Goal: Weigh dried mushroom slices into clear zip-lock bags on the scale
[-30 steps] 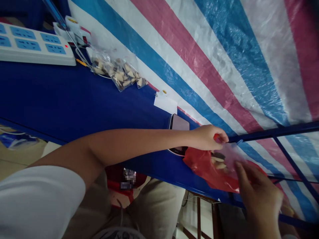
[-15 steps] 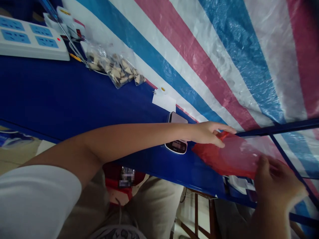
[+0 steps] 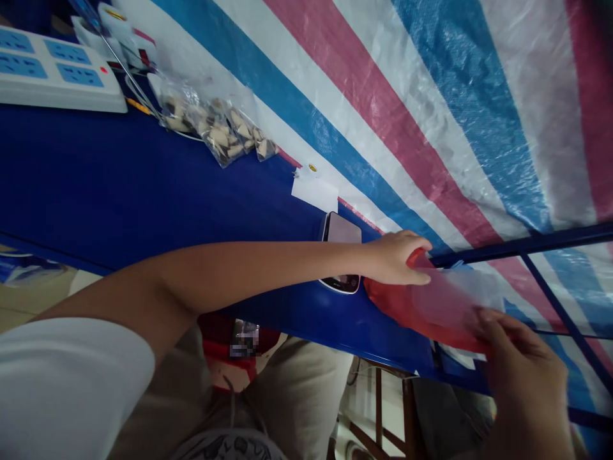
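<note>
My left arm reaches across the blue table, and my left hand (image 3: 400, 255) has its thumb and fingers around the upper edge of a red plastic bag (image 3: 397, 300). A clear plastic bag (image 3: 454, 297) lies over or partly within the red one; which, I cannot tell. At its right side, my right hand (image 3: 527, 358) pinches the clear plastic, its fingertips slightly blurred and close to the red bag. Under my left forearm sits a small kitchen scale (image 3: 343, 229), its middle hidden by the wrist.
Clear bags of pale, dark-edged pieces (image 3: 223, 131) lie along the striped tarp (image 3: 345, 83). A white paper (image 3: 313, 190) stands behind the scale. At far left is a power strip (image 3: 62, 96). A blue metal frame (image 3: 550, 243) runs at right; a wooden stool (image 3: 378, 409) is below.
My right hand has moved left and slightly down with the clear plastic, nearer my left hand. My left fingers have curled in more on the red bag.
</note>
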Motion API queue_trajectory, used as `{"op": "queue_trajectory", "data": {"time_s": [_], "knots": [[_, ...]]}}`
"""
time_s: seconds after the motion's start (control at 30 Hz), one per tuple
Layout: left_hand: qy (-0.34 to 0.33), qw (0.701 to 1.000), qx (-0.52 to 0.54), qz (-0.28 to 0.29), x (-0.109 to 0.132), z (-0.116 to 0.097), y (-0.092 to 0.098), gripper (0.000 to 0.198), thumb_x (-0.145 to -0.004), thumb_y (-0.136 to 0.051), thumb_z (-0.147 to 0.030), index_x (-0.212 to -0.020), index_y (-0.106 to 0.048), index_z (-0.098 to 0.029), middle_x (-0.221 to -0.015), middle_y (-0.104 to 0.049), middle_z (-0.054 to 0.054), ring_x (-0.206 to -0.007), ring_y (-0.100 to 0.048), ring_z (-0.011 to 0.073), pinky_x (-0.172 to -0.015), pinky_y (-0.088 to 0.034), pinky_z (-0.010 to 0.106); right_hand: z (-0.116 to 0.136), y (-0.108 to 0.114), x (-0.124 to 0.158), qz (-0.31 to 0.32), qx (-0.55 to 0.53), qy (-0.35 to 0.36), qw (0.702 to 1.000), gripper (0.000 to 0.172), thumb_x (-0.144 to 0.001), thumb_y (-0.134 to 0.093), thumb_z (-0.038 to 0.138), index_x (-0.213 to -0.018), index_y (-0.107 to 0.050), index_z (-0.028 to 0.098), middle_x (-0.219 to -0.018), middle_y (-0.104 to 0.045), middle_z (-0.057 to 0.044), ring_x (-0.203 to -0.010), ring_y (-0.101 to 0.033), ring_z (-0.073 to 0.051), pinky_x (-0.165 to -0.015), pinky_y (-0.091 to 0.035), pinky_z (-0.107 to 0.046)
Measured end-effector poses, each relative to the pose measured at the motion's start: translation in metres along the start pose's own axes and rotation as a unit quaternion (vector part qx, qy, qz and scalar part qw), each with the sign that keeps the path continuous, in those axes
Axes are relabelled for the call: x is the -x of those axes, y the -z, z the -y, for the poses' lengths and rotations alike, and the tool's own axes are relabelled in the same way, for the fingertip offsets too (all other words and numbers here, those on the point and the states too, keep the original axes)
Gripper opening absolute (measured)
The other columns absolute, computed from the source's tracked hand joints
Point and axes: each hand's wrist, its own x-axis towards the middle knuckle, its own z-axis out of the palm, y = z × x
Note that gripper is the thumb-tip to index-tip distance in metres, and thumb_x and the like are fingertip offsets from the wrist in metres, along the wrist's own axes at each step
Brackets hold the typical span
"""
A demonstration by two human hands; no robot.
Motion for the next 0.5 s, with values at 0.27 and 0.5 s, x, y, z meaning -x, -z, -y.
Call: {"op": "queue_trajectory", "data": {"time_s": [0.27,0.5], "knots": [[-0.184,0.950,-0.247,0.047,-0.021,-0.049,-0.025,0.061,-0.075,-0.069,-0.009,-0.135,-0.060,-0.019,-0.121,-0.067,0.015,-0.125,-0.054,0.0330,-0.117,-0.025,0.056,0.015,-0.031,0.024,0.033,-0.119,0.073,0.990,0.032,-0.073,-0.084,0.045,-0.089,-0.078,0.018,-0.092,-0.077,-0.009,-0.090,-0.072,-0.028,-0.097,-0.054,-0.051],[-0.169,0.946,-0.249,0.126,-0.058,-0.056,-0.010,0.020,-0.077,-0.060,-0.002,-0.080,-0.071,-0.019,-0.087,-0.072,0.008,-0.083,-0.065,0.0225,-0.078,-0.046,0.040,-0.003,-0.041,0.033,-0.131,-0.243,0.040,0.960,0.047,-0.081,-0.080,0.042,-0.119,-0.071,0.017,-0.105,-0.075,-0.010,-0.094,-0.073,-0.025,-0.095,-0.057,-0.052]]}}
